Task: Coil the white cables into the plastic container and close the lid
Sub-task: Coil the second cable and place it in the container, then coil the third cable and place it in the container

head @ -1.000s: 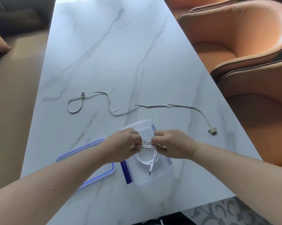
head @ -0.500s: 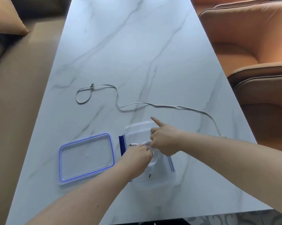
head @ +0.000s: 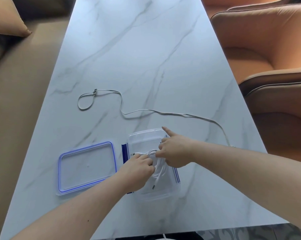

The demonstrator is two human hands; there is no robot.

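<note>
A clear plastic container with blue side clips stands near the table's front edge. Inside it lies a coiled white cable, one plug end pointing toward me. My left hand pinches the coil at its left side. My right hand presses on the coil from the right, index finger stretched out over the container's far rim. The blue-rimmed clear lid lies flat to the left of the container. A second, longer white cable stretches uncoiled across the table behind the container.
The marble table runs away from me. Orange armchairs stand along its right side. A brown sofa with a cushion sits to the left. The long cable's connector end lies behind my right forearm.
Both hands lowered the coiled cable from above the container down into it. The right index finger came off the coil and now points outward. The camera shifted left.
</note>
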